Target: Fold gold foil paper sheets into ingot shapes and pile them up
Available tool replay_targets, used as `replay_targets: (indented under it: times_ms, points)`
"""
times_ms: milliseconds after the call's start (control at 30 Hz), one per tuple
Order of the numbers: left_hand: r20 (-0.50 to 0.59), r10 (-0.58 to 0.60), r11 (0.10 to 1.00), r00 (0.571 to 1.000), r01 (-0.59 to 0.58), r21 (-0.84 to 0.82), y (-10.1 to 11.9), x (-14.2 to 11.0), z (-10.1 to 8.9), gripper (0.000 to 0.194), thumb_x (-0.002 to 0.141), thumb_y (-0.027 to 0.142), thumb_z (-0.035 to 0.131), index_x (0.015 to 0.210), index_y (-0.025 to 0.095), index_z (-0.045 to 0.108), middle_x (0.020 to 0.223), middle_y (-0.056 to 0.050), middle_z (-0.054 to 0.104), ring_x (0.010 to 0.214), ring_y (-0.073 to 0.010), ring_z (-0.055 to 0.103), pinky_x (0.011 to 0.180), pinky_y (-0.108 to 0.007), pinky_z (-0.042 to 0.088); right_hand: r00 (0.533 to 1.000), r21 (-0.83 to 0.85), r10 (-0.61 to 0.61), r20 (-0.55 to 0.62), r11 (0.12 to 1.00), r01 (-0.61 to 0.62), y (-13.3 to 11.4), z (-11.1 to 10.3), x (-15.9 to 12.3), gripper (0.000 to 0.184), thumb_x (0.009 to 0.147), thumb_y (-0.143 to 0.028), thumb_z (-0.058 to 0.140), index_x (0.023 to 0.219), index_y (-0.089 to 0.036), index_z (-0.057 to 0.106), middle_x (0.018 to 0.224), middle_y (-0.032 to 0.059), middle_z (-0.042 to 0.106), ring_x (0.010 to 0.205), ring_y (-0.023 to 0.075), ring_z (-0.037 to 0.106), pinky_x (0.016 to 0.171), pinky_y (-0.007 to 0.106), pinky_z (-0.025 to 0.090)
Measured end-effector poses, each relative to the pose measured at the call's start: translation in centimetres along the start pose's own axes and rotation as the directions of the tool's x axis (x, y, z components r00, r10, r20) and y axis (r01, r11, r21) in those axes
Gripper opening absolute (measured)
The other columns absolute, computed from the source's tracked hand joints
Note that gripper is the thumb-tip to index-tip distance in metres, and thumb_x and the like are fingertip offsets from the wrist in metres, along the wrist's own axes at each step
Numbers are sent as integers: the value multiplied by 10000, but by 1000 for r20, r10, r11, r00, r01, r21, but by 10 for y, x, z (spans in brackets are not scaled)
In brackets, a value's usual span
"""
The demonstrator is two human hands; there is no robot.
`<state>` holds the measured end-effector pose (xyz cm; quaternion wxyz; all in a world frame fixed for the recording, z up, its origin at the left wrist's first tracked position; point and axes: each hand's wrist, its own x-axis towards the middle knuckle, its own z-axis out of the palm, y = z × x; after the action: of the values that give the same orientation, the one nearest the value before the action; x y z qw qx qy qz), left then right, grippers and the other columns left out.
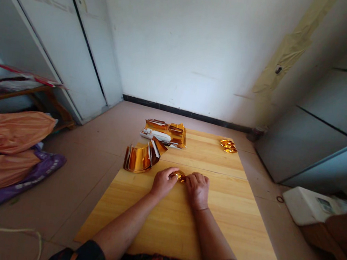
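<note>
Between my two hands, low over the wooden table (225, 222), is a small folded piece of gold foil paper (181, 177). My left hand (164, 183) is closed on its left end, thumb and fingers pinching it. On its right end the fingers of my right hand (197, 188) are curled and pressed together. Just beyond my left hand stands a curved stack of gold foil sheets (139, 157), with white backing showing at some edges. At the table's far right corner lie several folded gold foil pieces (228, 145).
Behind the curved stack, a pile of gold and white sheets (163, 133) lies at the table's far left corner. Left on the floor are orange cloth (7, 129) and a purple bag (15, 186). A white box (307, 205) stands to the right, near a grey cabinet (318, 123).
</note>
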<state>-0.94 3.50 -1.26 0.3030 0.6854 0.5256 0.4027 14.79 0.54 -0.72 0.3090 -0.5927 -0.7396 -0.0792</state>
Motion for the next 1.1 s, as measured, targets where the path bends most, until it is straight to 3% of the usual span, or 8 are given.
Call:
replay_targets:
  times_ms: [367,800,933,1100]
  points:
    - [62,9,952,998,-27,303,4,-1,3,242,805,143,542,1003,203,666,1000,-35,698,921,-155,618,844,-260,457,1000,2,1,2,1000,-1,4,2,-3,110,855,-158,527,823,-202,622,833,27,625,815,153,511,781,297,262]
    - [71,44,886,997,-72,458,7,-4,-1,245,803,186,571,1034,210,650,944,-51,638,927,-177,556,806,-257,424,998,47,56,-6,997,-55,6,3,-5,95,832,-157,533,853,-206,612,832,27,625,804,159,517,747,282,271]
    - [86,37,877,996,-73,475,7,-4,-1,201,807,189,574,979,231,668,937,-43,614,936,-174,535,802,-252,414,996,9,85,-8,996,-84,7,5,-5,126,837,-158,524,753,-202,608,763,22,601,759,154,509,707,276,262]
    - [104,37,876,994,-82,475,9,-5,-1,164,827,208,564,931,241,686,913,-34,598,916,-158,526,782,-237,405,998,-19,62,21,998,-62,4,3,-3,91,842,-183,533,805,-208,612,778,19,602,774,154,509,704,274,259]
